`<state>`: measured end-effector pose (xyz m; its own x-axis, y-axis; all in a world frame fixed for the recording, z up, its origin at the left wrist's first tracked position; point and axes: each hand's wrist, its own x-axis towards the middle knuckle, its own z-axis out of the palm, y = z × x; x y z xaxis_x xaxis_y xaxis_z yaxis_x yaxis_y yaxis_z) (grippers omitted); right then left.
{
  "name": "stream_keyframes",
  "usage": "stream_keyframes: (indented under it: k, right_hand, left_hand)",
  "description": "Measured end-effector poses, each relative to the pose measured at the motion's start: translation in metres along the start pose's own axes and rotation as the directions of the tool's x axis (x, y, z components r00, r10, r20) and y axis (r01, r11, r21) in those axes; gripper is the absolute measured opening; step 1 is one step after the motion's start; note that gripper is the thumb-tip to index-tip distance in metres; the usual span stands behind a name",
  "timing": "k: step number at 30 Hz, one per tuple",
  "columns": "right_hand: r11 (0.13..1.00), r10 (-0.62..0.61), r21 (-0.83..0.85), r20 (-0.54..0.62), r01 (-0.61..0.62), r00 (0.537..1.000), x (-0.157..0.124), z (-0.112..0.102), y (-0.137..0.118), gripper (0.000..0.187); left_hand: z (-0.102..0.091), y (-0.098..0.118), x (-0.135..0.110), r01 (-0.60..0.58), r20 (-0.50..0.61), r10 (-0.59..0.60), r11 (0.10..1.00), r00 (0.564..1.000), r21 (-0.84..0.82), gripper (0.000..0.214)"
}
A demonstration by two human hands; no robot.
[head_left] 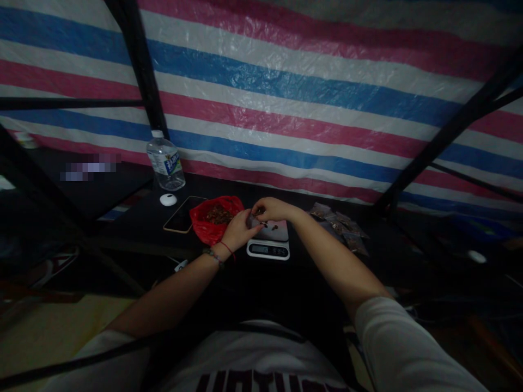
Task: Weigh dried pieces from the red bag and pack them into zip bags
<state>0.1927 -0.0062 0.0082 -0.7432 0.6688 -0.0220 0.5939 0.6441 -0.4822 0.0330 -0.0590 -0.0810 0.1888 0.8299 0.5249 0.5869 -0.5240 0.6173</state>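
Head view shows a person seated at a dark tabletop [139,228], both forearms reaching out so the hands meet just above a small digital kitchen scale [268,243]. The left hand [238,231], with a red cord and a beaded band at its wrist, has its fingers pinched on what looks like a small clear packet [252,220], held over the scale's near-left corner. The right hand [272,209] arches over from the far side with its fingers bunched at the packet's top. The light is too dim to tell whether they grip the packet or a bit of its filling.

A few dark bits [273,227] lie on the scale's platform, directly under the hands. A red plastic bag [214,218] of brownish pieces sits touching the left hand, its mouth spread wide, probably so the contents stay within easy reach. Clear packets [341,226] lie in a loose cluster to the right, apart from the scale, seemingly set aside.

A phone [183,215] lies flat left of the bag. A small white rounded object [168,200] and a water bottle [165,163] stand farther off, clear of the hands. A striped tarpaulin [286,98] hangs behind.
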Motion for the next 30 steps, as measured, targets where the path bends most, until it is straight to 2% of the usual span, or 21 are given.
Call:
stream_keyframes:
  k: [7,13,17,20,23,27,30]
  right_hand:
    - [0.992,0.039,0.117,-0.010,-0.038,0.999,0.005,0.002,-0.001,0.023]
    - [0.964,0.053,0.264,-0.076,-0.032,0.996,0.017,0.015,0.013,0.024]
    - [0.974,0.066,0.220,-0.091,-0.044,0.994,0.017,0.015,0.014,0.021]
    - [0.978,0.046,0.206,-0.055,-0.034,0.997,0.013,0.010,0.008,0.018]
    - [0.986,0.065,0.157,-0.032,-0.060,0.997,0.010,0.007,0.002,0.024]
    - [0.998,0.066,0.030,-0.122,-0.062,0.990,0.011,0.011,-0.003,0.019]
    - [0.995,0.049,0.088,-0.157,-0.035,0.986,0.011,0.012,-0.004,0.021]
  left_hand:
    - [0.002,0.000,0.001,0.038,-0.018,-0.039,0.998,0.999,-0.051,0.039]
    - [0.004,-0.002,0.001,0.055,-0.023,-0.058,0.992,0.998,-0.111,0.039]
    - [0.006,-0.003,0.001,0.080,-0.025,-0.084,0.987,0.996,-0.136,0.037]
    - [0.007,-0.003,0.002,0.107,-0.026,-0.112,0.983,0.993,-0.147,0.036]
    - [0.006,-0.001,0.002,0.138,-0.028,-0.143,0.981,0.989,-0.135,0.035]
    - [0.006,0.001,0.001,0.110,-0.033,-0.116,0.984,0.993,-0.139,0.034]
    - [0.007,0.000,0.001,0.111,-0.032,-0.117,0.982,0.993,-0.150,0.035]
